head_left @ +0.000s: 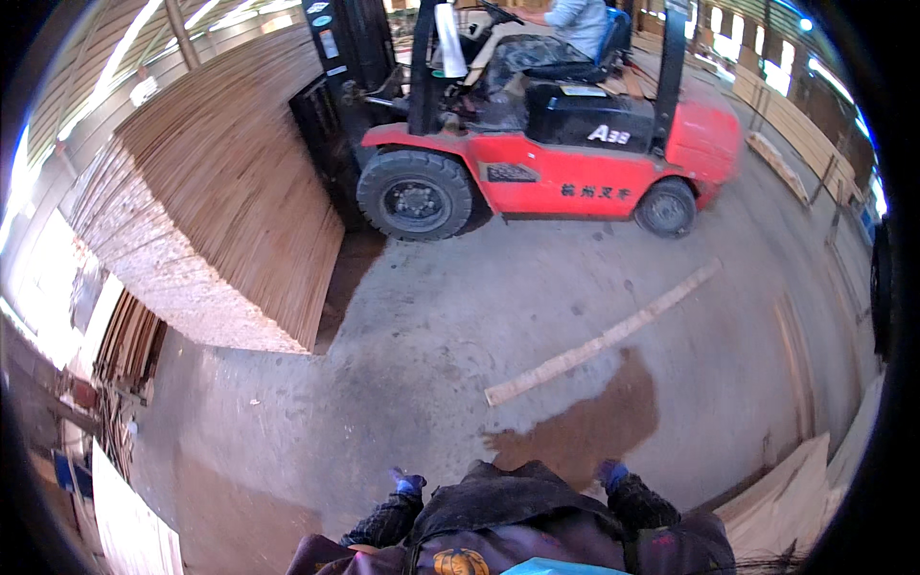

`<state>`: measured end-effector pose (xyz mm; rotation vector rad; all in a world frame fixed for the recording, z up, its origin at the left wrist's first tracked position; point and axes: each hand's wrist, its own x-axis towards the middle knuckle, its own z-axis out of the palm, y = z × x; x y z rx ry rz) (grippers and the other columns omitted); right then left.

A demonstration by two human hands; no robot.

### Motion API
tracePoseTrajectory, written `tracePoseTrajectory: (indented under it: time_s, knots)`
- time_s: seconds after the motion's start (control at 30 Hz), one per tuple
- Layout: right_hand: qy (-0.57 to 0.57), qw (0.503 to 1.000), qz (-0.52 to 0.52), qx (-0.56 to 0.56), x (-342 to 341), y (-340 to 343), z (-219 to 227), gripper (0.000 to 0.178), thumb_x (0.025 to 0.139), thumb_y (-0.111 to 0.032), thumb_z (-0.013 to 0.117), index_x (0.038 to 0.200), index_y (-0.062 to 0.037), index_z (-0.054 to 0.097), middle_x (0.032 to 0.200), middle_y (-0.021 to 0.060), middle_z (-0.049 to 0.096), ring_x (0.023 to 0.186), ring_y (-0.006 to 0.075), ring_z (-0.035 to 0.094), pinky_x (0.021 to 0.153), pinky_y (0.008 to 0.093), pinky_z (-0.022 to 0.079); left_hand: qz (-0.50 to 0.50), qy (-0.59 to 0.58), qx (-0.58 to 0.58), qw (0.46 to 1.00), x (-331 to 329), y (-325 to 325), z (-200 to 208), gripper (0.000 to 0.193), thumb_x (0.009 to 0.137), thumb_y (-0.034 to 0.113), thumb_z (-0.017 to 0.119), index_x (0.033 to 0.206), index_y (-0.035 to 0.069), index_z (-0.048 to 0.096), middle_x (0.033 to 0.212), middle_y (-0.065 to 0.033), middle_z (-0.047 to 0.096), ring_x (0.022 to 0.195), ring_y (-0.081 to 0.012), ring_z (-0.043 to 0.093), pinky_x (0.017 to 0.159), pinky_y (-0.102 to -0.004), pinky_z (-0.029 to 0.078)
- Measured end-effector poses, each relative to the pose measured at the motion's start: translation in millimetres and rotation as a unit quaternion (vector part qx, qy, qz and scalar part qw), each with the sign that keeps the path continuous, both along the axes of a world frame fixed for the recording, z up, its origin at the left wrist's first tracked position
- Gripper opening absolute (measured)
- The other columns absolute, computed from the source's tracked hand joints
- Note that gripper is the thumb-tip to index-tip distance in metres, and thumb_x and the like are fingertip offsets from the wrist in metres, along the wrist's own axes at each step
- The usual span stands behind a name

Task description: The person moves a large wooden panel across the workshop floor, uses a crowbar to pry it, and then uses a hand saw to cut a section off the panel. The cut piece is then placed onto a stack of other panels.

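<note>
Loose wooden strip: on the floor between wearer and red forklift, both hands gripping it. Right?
Gripping is wrong: the head view shows the left hand and right hand apart from the loose wooden strip. It does lie on the floor between wearer and red forklift.

The person's left hand (409,482) and right hand (611,473), both bluish purple, hung low in front, well apart on either side of the torso (522,508). The left forearm (383,520) slanted up and inward in a dark patterned sleeve; the right forearm (644,504) mirrored it. One digit of the left hand jutted outward; the hands appeared too small to tell how far the fingers curled.
</note>
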<state>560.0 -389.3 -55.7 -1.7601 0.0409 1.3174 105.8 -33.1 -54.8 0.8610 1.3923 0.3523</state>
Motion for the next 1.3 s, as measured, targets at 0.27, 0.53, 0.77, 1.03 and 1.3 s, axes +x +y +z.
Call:
tracePoseTrajectory:
  time_s: [0.27, 0.53, 0.77, 1.03, 1.3]
  knots:
    - [-0.104, 0.994, 0.014, 0.002, -2, 18, 2, 0.022, 0.078, -0.013, 0.055, 0.098, -0.0038, 0.056, 0.084, 0.0095, 0.060, 0.071, 0.0220, 0.057, 0.057, 0.0343, 0.046, 0.122, -0.003, -0.111, 0.986, -3, 25, -33, 0.048, 0.089, 0.042, 0.035, 0.116, 0.007, 0.052, 0.113, -0.0138, 0.055, 0.106, -0.0282, 0.046, 0.093, -0.0399, 0.031]
    - [-0.075, 0.993, -0.090, 0.007, -32, 2, -12, 0.030, 0.077, -0.012, 0.061, 0.104, 0.0007, 0.058, 0.092, 0.0117, 0.062, 0.076, 0.0225, 0.059, 0.062, 0.0335, 0.048, -0.066, 0.114, -0.066, 0.989, 17, 41, 14, 0.052, 0.087, 0.046, 0.033, 0.126, 0.012, 0.041, 0.124, -0.0100, 0.048, 0.105, -0.0242, 0.045, 0.087, -0.0466, 0.032]
    - [-0.036, 0.994, -0.058, -0.089, -60, -24, 2, 0.031, 0.080, -0.016, 0.057, 0.109, -0.0053, 0.056, 0.103, 0.0076, 0.062, 0.079, 0.0193, 0.061, 0.062, 0.0327, 0.050, -0.031, 0.031, -0.180, 0.983, 30, 71, 19, 0.051, 0.087, 0.034, 0.042, 0.135, 0.024, 0.027, 0.133, -0.0055, 0.041, 0.113, -0.0274, 0.041, 0.090, -0.0494, 0.026]
    - [-0.189, 0.978, -0.051, -0.064, -97, -63, 11, 0.025, 0.076, -0.024, 0.060, 0.093, -0.0054, 0.060, 0.087, 0.0122, 0.063, 0.077, 0.0264, 0.060, 0.062, 0.0364, 0.048, -0.144, 0.023, -0.188, 0.971, 89, 106, 5, 0.036, 0.083, 0.030, 0.048, 0.117, 0.020, 0.040, 0.095, -0.0005, 0.054, 0.081, -0.0207, 0.047, 0.067, -0.0410, 0.035]
    - [-0.182, 0.970, -0.128, -0.094, -65, -107, 27, 0.033, 0.084, -0.030, 0.052, 0.101, -0.0019, 0.058, 0.092, 0.0089, 0.063, 0.078, 0.0230, 0.060, 0.064, 0.0333, 0.046, -0.197, -0.058, -0.203, 0.957, 266, 85, 47, 0.014, 0.079, 0.029, 0.055, 0.089, 0.021, 0.049, 0.081, 0.0043, 0.051, 0.065, -0.0143, 0.043, 0.055, -0.0323, 0.034]
